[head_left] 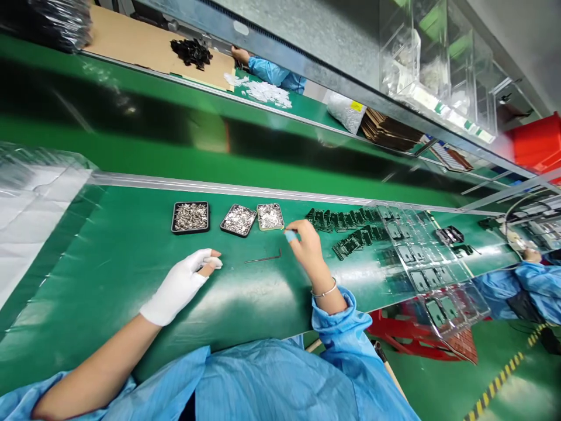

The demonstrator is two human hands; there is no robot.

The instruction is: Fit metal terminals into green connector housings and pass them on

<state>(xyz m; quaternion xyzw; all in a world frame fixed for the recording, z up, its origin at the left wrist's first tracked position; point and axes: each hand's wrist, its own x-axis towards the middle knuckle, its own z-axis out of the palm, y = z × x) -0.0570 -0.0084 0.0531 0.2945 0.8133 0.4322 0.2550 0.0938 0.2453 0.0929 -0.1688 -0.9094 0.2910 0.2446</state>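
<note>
My left hand (186, 283), in a white glove with bare fingertips, is over the green table, its fingers curled together; whatever they hold, if anything, is too small to tell. My right hand (304, 245), with a blue cover on one finger, is pinched beside the small tray (270, 216) of silvery parts; its fingertips are too small to read. Left of that tray are a tilted black tray (238, 220) and a larger black tray (190, 217), both full of small metal parts. An L-shaped hex key (263, 259) lies between my hands.
Rows of dark green boards (342, 220) lie right of my right hand. Beyond them, clear plastic trays (421, 257) hold more boards and overhang the table edge. A metal shelf (307, 52) crosses above. Other people's blue sleeves show at the far side and the right.
</note>
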